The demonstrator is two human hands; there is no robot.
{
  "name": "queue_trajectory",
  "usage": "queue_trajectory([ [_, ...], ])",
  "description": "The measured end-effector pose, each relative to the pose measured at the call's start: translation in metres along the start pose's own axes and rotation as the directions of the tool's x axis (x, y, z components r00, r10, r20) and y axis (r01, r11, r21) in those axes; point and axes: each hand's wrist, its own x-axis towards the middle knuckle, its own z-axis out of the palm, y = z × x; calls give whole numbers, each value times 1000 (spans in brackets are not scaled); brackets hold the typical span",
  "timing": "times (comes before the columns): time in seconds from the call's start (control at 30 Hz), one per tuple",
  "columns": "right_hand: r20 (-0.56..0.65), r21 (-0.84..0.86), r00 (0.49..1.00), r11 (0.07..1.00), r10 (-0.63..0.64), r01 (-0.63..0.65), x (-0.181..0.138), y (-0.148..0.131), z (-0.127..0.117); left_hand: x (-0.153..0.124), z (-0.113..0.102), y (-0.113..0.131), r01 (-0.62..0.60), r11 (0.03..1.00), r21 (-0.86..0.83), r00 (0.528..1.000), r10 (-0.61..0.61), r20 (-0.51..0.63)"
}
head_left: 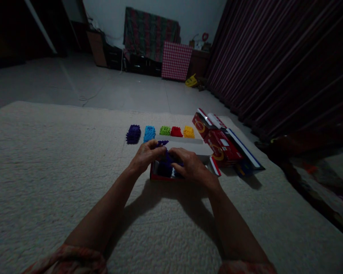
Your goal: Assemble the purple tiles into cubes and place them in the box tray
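An open red-and-white cardboard box [198, 147] lies in front of me with its white lid raised at the far side. My left hand [145, 155] is above the box's left end, its fingers closed on a dark purple toothed plastic piece [163, 143]. My right hand [191, 164] reaches over the middle of the box, thumb and fingers closed around purple plastic at the same spot. Whether both hands grip one piece or separate ones is unclear. More dark purple pieces [164, 169] sit inside the box, partly hidden beneath my hands.
Stacks of toothed pieces stand in a row beyond the box: purple [133, 134], blue [149, 133], green [165, 130], red [176, 132] and yellow [188, 132]. Red boxes [224, 146] lie at the right on the cream quilted mat [74, 163]. Dark curtains [263, 64] hang further right.
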Motion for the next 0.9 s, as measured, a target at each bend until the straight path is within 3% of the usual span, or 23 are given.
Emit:
queue_trajectory([
  [0.13,-47,2,996,997,-73,73,1,1,2,-1,0,2,7,1000,14,1000,-7,13],
  [0.3,-345,-48,937,998,-55,41,1,4,11,-2,6,3,-15,998,-65,991,6,-133],
  [0.37,-395,-25,919,1000,-11,1,2,5,17,-2,9,3,-29,997,-69,988,18,-154],
  [0.6,-407,-11,902,987,141,-159,10,1,28,-5,16,-1,-114,990,88,983,125,-132],
  [0.9,-333,-36,923,976,192,-216,11,-9,25,-6,18,-4,-24,999,25,998,25,-62],
])
